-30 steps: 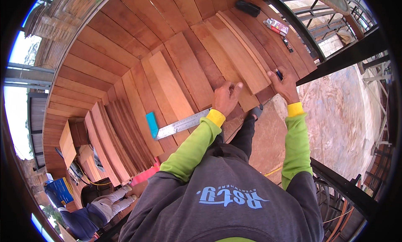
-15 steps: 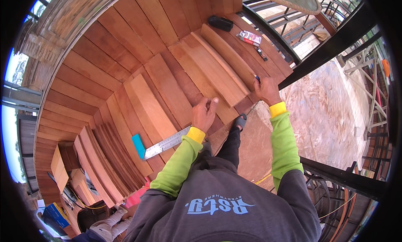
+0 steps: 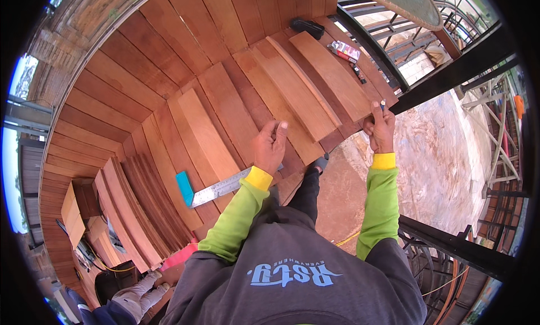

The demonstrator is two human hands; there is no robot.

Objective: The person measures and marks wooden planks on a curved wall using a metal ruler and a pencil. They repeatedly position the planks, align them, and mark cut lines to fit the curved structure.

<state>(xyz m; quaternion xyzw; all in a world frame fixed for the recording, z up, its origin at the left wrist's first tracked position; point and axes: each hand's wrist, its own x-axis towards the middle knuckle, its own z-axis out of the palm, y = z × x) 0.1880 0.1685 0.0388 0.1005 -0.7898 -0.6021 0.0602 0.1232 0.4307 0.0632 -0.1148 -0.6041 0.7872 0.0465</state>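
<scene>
My right hand is closed on a slim blue pencil, whose tip pokes up past the fingers. It is at the near end of a flat wooden board; whether it touches the board I cannot tell. My left hand holds nothing, its fingers a little apart, above the boards. Under the left wrist lies a try square with a steel blade and teal handle. Left of the flat board, another loose board rests on the planked seat, with a narrow strip along its edge.
Stacked boards lie at left, near another person's legs. A black case, a small box and a short dark tool sit at the far right. A black metal beam borders the right side.
The board by my right hand has gone from tilted on its edge to lying flat, farther right. My right hand has moved right with the pencil; my left hand has shifted slightly up.
</scene>
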